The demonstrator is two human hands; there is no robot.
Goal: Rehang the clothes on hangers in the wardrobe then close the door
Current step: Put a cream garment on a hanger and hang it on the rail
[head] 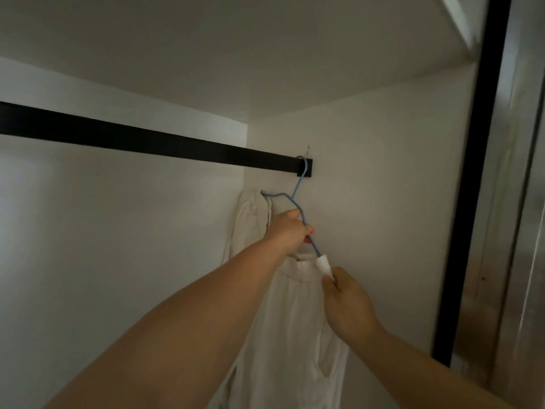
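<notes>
A blue wire hanger (297,192) hooks over the right end of the black wardrobe rail (147,143), close to the side wall. A cream sleeveless garment (295,320) hangs on it, one strap over the far arm of the hanger. My left hand (287,231) grips the near arm of the hanger just below its neck. My right hand (345,299) pinches the garment's other strap at the hanger's lower tip. The tip itself is covered by cloth.
The white wardrobe side wall (383,202) stands right behind the hanger. A black-framed sliding door (472,172) with a shiny panel stands at the right. The long stretch of rail to the left carries nothing in view.
</notes>
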